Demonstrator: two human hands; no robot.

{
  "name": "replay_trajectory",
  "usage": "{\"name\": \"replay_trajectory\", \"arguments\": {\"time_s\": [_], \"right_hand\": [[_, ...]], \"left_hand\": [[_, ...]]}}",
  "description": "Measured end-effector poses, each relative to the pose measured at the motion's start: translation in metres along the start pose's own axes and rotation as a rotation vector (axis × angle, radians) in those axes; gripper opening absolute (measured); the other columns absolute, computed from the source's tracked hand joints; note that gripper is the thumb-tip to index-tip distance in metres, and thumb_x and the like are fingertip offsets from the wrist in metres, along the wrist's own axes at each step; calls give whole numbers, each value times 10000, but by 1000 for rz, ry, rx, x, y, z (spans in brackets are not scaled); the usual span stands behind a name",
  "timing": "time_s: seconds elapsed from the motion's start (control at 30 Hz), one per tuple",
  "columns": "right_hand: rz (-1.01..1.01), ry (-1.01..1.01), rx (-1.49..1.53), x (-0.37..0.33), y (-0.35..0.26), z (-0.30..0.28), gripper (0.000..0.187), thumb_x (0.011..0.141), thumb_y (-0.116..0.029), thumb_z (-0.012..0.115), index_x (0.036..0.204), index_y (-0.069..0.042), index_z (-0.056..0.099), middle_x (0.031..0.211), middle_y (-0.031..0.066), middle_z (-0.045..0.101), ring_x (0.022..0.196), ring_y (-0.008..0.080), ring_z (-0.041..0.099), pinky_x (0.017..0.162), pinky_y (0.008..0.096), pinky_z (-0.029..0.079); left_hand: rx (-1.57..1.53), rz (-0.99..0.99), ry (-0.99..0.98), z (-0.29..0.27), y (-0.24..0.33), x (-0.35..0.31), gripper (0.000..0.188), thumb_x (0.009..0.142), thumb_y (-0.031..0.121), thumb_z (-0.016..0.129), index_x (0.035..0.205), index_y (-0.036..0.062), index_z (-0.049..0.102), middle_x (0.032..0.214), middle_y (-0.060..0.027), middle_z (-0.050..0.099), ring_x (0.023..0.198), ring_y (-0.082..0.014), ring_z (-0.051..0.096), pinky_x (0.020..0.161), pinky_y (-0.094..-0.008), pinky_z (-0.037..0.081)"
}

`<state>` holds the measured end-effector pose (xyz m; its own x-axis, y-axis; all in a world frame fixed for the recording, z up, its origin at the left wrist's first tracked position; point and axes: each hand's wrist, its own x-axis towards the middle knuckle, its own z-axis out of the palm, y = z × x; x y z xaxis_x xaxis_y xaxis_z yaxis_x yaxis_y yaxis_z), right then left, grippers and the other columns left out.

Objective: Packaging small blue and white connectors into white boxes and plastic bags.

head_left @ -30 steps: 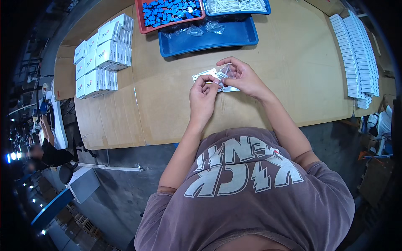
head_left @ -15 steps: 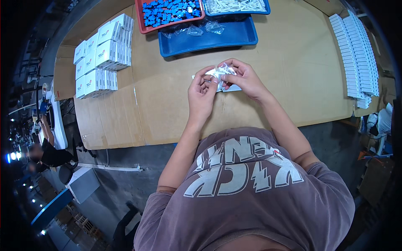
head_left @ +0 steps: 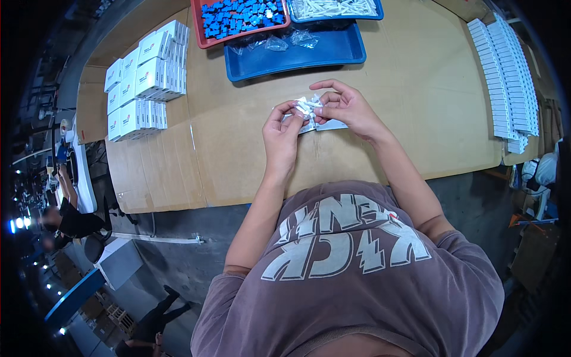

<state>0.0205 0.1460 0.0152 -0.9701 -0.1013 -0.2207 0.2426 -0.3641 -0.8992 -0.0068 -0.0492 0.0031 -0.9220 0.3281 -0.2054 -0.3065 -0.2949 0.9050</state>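
Over the cardboard-covered table (head_left: 238,160), both of my hands meet at a small cluster of white plastic pieces (head_left: 307,106). My left hand (head_left: 282,135) has its thumb and fingers closed on the cluster's left side. From the other side, my right hand (head_left: 354,113) pinches the pieces between thumb and curled fingers, its index finger raised and bent. Too small to make out is the pieces' exact kind. Below them lies a flat white item (head_left: 334,125), partly covered by the hands; whether it is a box or a sheet I cannot tell.
Ahead, a blue tray (head_left: 297,62) holds a few clear plastic bags. Behind it stand a red tray (head_left: 208,43) of blue parts and another blue tray (head_left: 379,13) of white sticks. White boxes (head_left: 143,77) are stacked left, more boxes (head_left: 499,83) right. Other people (head_left: 80,217) are at far left.
My hands have drawn slightly apart, the left one moving a little left and down. The right index finger has lifted off, and the white pieces show more plainly. Someone's legs below left have moved.
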Motion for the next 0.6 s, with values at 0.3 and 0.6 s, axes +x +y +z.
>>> {"name": "replay_trajectory", "arguments": {"time_s": [0.3, 0.6], "right_hand": [[36, 10, -57, -1, 0, 4, 448, 925, 39, 696, 1356, 13, 577, 1044, 68, 662, 951, 136, 714, 851, 259, 582], [45, 50, -59, -2, 0, 2, 411, 908, 66, 707, 1300, 15, 597, 992, 62, 684, 897, 142, 726, 793, 273, 598]], "left_hand": [[31, -13, -7, -1, 6, -2, 240, 1021, 64, 619, 1248, -4, 576, 1054, -66, 661, 866, -102, 660, 800, -247, 552], [134, 43, -63, -1, 7, 0, 390, 980, 14, 664, 1353, -18, 553, 1096, -79, 642, 928, -102, 657, 845, -236, 553]]}}
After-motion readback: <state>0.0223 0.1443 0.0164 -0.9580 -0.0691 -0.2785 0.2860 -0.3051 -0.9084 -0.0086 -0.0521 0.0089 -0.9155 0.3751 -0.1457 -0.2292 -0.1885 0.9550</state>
